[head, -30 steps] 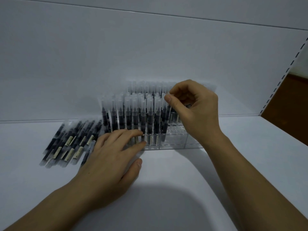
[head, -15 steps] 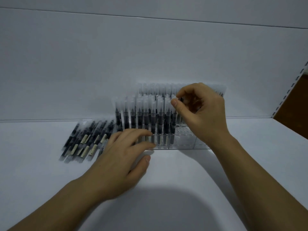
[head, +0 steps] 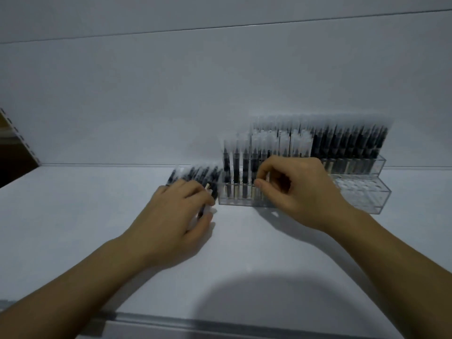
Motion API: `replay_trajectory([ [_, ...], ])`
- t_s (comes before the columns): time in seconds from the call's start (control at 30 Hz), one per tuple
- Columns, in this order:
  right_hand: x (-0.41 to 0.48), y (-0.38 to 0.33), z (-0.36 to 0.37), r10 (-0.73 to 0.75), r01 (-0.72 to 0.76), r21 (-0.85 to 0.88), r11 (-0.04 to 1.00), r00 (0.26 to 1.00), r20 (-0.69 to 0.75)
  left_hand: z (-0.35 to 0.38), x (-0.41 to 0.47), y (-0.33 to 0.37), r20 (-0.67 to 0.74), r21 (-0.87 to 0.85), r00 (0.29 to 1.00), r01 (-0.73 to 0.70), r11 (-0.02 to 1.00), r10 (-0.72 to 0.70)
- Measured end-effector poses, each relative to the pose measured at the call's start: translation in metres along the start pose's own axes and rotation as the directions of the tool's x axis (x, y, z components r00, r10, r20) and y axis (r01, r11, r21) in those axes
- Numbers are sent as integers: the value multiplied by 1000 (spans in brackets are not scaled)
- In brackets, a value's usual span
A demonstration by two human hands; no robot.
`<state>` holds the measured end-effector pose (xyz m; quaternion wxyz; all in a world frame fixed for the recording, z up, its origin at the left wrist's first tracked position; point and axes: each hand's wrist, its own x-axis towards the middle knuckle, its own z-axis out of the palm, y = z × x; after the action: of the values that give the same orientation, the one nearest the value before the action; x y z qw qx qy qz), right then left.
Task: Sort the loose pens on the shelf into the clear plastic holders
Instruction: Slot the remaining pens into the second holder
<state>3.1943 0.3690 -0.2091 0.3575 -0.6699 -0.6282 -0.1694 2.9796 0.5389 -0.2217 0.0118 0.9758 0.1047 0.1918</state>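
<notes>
The loose black pens with clear caps (head: 195, 173) lie under your left hand (head: 176, 216), fingers laid flat over them. Just to its right stands the clear plastic holder (head: 244, 200). Your right hand (head: 303, 192) curls at the front-row pens (head: 236, 165); whether it grips one, you cannot tell. All sits on the white shelf (head: 97, 216).

Whole frame motion-blurred. Left hand (head: 176, 216) covers the near ends of the loose pens (head: 195, 173); under its fingers (head: 194, 190), a grip on any pen cannot be told. Right hand (head: 300, 192) hides the clear holder (head: 362, 199) slots behind its curled fingers; pinch on a pen unclear. Pen labels unreadable. Both forearms cut off at bottom edge.
</notes>
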Motion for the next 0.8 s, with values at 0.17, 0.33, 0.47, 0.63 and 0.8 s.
replay_trajectory([
  [0.17,-4,-5,14,19,-22,32,999,995,100,-4,-8,0,72,41,972,223,974,-225],
  [0.33,-9,-8,20,28,-36,53,998,990,141,7,-8,6,67,4,942,330,944,-330],
  [0.47,-9,-6,20,45,-56,70,996,988,147,2,-6,5,-8,-93,943,331,939,-333],
  [0.63,-9,-8,20,66,-81,91,993,986,151,1,21,-10,-115,-130,943,298,946,-313],
  [0.8,-11,-11,19,84,-104,104,989,980,181,14,53,-24,-5,-115,937,346,931,-349],
])
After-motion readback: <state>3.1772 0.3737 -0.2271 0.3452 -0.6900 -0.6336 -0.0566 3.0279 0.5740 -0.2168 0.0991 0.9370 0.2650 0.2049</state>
